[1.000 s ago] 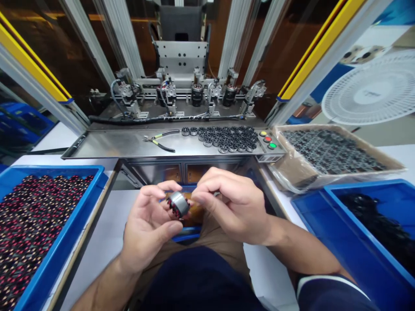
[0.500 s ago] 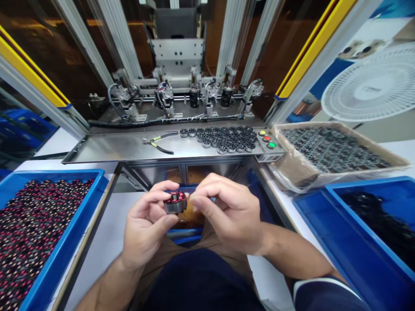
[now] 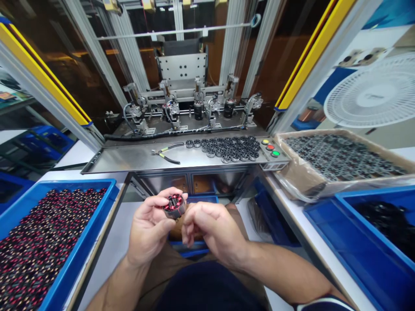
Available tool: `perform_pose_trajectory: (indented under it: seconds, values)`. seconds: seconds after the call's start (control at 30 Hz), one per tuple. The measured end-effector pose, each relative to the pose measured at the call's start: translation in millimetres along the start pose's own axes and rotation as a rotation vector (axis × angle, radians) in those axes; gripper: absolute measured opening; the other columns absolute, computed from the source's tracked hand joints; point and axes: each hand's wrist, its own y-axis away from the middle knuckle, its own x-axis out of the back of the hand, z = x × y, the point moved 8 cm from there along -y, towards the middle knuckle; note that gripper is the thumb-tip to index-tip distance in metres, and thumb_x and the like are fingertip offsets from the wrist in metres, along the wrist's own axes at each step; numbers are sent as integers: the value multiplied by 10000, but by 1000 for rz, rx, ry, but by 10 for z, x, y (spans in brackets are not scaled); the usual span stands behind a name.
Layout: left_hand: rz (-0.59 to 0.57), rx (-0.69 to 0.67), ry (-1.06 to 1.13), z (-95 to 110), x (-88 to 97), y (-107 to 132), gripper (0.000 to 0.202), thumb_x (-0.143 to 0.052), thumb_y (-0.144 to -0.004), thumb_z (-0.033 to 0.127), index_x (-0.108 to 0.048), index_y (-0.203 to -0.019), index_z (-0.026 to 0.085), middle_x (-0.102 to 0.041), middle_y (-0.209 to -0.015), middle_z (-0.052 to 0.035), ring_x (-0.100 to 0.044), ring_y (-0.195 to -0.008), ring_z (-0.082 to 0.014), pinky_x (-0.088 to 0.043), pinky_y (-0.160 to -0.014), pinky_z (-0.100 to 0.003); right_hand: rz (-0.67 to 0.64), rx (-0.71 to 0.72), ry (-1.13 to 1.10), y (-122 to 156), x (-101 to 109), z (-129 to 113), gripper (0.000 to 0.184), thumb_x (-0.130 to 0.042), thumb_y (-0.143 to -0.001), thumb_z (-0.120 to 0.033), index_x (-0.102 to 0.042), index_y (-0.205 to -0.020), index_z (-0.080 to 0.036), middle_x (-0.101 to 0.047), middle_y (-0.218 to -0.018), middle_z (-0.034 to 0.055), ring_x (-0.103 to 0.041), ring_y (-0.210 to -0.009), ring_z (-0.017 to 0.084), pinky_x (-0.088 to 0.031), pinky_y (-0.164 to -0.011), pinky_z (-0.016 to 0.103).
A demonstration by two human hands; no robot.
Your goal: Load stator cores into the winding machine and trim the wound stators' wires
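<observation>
On the near left, a blue bin (image 3: 69, 184) is full of red-wound parts. Just right of it, the left hand (image 3: 147, 231) pinches a wound ring (image 3: 174, 205) between thumb and fingertips, close in front of the body, with its red coils facing up. A second ago the ring lay on its side, grey shell showing. The right hand (image 3: 209, 231) has dropped just below the ring and no longer touches it. Its fingers are curled in, and I cannot tell whether they pinch anything. Farther off, pliers (image 3: 165, 153) and a cluster of dark rings (image 3: 227, 149) lie unmoved on the steel shelf (image 3: 123, 160). A cardboard box (image 3: 292, 172) sits far right.
</observation>
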Motion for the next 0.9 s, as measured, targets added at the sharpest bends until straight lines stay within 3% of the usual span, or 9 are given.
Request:
perform_pose_trajectory:
  seconds: [0.1,0.2,0.27,0.33,0.4,0.5,0.57,0.77,0.9]
  values:
    - [-54,-42,-54,28,-25,6,262,-753,-776,149,-692,-1000,270,-701,-1188,-32,-602,-1225,-236,-493,-1024,-362,-72,-55,-124,2,-37,71,508,-616,-811,-614,-701,-820,-113,-662,-705,63,-639,-650,155,-507,-585,262]
    - [-149,-61,-157,39,-107,20,287,-745,-785,154,-684,-1029,291,-702,-1197,-39,-520,-1313,-247,-441,-1074,-400,-147,-106,-167,3,-98,131,447,-676,-792,-554,-689,-881,-116,-653,-792,61,-618,-712,140,-509,-691,271]
    - [-118,-107,-265,99,-87,34,452,-796,-738,218,-645,-1155,303,-627,-1323,-58,-440,-1374,-264,-376,-1123,-410,-146,-68,-145,-7,-80,99,403,-728,-767,-503,-671,-928,-139,-637,-824,42,-601,-729,129,-504,-730,274]
    - [1,-148,-421,189,15,62,677,-861,-648,294,-586,-1267,291,-522,-1424,-72,-389,-1398,-272,-326,-1148,-363,-100,86,20,-13,-4,-41,375,-778,-741,-422,-652,-987,-169,-627,-887,37,-604,-781,138,-508,-754,287]
    - [51,-81,-584,198,87,103,720,-873,-618,329,-587,-1276,274,-534,-1375,-73,-474,-1313,-260,-388,-1080,-298,-36,376,362,40,44,-296,390,-814,-713,-292,-638,-1048,-198,-618,-964,46,-606,-866,161,-509,-794,311]
    - [-43,85,-712,99,69,169,578,-818,-701,318,-616,-1242,291,-636,-1198,-53,-611,-1098,-227,-487,-913,-269,-23,793,879,223,-81,-547,459,-775,-726,-128,-609,-1147,-207,-609,-1032,77,-599,-940,186,-507,-821,330]
    - [-74,97,-720,89,20,186,529,-790,-740,281,-615,-1239,321,-663,-1161,-34,-633,-1042,-213,-497,-886,-270,-47,900,1016,286,-141,-573,505,-727,-744,-72,-576,-1209,-195,-609,-1049,98,-605,-945,192,-514,-806,330]
    - [-78,-29,-784,206,-98,121,471,-782,-747,202,-654,-1185,318,-673,-1074,-25,-611,-978,-187,-494,-882,-281,-146,813,936,258,-146,-611,495,-700,-758,-74,-580,-1231,-155,-597,-1082,133,-592,-985,226,-515,-826,392]
    - [-55,-86,-861,263,-72,130,493,-780,-741,155,-654,-1195,300,-673,-1101,-48,-601,-1023,-206,-490,-917,-316,-116,776,865,226,-116,-677,214,-690,-806,-111,-669,-1012,-165,-611,-890,71,-586,-824,178,-500,-729,347]
